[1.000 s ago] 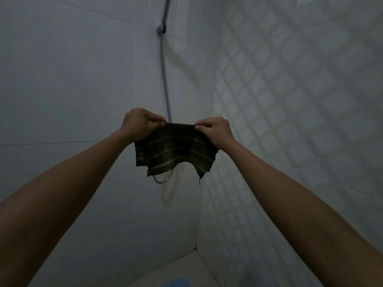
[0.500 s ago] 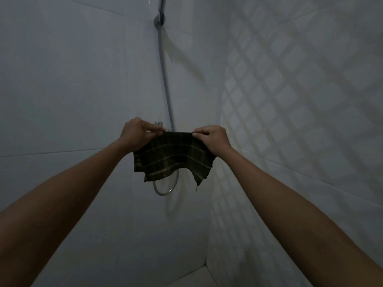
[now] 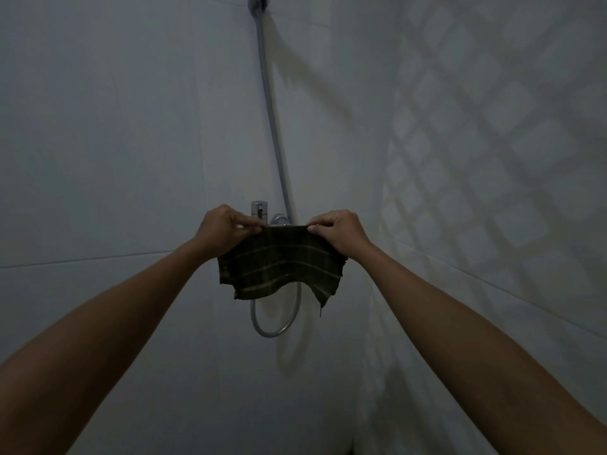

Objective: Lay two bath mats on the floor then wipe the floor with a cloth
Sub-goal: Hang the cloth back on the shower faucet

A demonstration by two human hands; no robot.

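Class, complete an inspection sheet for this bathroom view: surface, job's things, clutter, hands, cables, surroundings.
Surface: floor not in view.
Job's things: dark striped cloth held spread in the air by its top edge; no mats seen.
Clutter: nothing seen.
Hands: left hand and right hand each pinch a top corner.
Cables: nothing seen; a shower hose hangs down and loops below the cloth.
Surroundings: tiled wall, tap behind the cloth, dim light.

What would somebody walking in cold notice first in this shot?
Probably the dark plaid cloth at centre frame, held up by its top edge between the left hand and right hand, its lower edge hanging loose. Behind it a shower hose runs down the pale tiled wall to a chrome tap and loops below the cloth. A lattice shadow falls across the wall on the right.
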